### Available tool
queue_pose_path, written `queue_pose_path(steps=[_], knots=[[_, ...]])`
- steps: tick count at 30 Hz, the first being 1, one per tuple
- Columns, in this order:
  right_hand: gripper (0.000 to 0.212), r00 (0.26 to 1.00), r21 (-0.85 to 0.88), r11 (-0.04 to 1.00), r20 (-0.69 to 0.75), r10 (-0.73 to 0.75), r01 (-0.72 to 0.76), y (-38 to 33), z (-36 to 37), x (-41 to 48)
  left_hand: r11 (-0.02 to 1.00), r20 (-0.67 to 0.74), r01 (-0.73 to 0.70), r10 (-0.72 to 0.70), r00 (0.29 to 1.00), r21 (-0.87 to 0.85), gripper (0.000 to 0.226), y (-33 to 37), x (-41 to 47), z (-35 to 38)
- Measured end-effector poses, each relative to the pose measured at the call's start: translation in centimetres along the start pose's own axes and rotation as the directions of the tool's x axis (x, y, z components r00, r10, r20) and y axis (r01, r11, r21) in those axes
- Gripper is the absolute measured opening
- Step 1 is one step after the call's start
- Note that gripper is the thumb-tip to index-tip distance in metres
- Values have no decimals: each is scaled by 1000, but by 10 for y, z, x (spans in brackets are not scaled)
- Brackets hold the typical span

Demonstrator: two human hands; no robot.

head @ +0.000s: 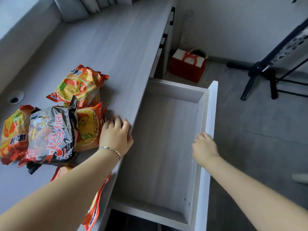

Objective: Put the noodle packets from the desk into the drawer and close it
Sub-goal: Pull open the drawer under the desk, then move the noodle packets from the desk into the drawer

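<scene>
Several noodle packets lie heaped on the grey desk (103, 39): an orange packet (78, 85) at the back, a black packet (51, 135) on top of the pile, another orange packet (87, 127) beside it, and one (95, 205) under my left forearm at the desk edge. The drawer (166, 139) stands pulled out and holds nothing. My left hand (115, 135) rests fingers spread on the desk edge, touching the orange packet's side and holding nothing. My right hand (204, 147) is at the inside of the white drawer front (211, 114), fingers curled; its grip is blurred.
A red gift bag (187, 65) sits on the floor beyond the drawer. A black tripod stand (266, 75) occupies the floor at the right. A round cable hole (15, 98) is in the desk at the left. Closed drawers with black handles (172, 15) lie farther along.
</scene>
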State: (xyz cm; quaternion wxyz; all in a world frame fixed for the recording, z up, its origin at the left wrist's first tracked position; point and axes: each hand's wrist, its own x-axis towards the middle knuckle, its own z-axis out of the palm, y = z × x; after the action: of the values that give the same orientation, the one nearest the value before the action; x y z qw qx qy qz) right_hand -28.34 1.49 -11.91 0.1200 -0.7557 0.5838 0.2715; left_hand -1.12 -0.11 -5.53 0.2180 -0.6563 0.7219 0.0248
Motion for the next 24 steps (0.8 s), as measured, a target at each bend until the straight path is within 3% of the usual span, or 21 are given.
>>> queue_pose_path(steps=[3,8,10,13,16,19,22,24], knots=[[14,995,-24,999,-94,-37,34,18,13,-2,1000,4,4,-4,1000,5,61,0,0,-1],[33,991,-45,991,33,126,-125,48,32,-14,1000,10,10,-11,1000,18,62,-1,0,-2],[35,975,33,978,94,202,-205,55,41,-21,1000,21,2,-2,1000,8,62,-1,1,-3],[36,956,-111,971,182,230,-212,66,51,-34,1000,63,-23,24,998,-8,61,0,2,-9],[42,925,4,956,254,283,-294,59,33,-39,999,138,-29,34,990,-42,55,2,5,-21],[37,920,120,944,293,262,-307,28,-10,-36,979,143,-80,108,984,-188,42,0,3,-38],[30,975,373,902,121,184,-216,-14,-60,-24,949,-88,-159,140,986,-271,40,-20,-8,-54],[26,989,589,801,-10,146,-112,-48,-95,-15,946,-222,-154,91,971,-285,48,-49,-18,-64]])
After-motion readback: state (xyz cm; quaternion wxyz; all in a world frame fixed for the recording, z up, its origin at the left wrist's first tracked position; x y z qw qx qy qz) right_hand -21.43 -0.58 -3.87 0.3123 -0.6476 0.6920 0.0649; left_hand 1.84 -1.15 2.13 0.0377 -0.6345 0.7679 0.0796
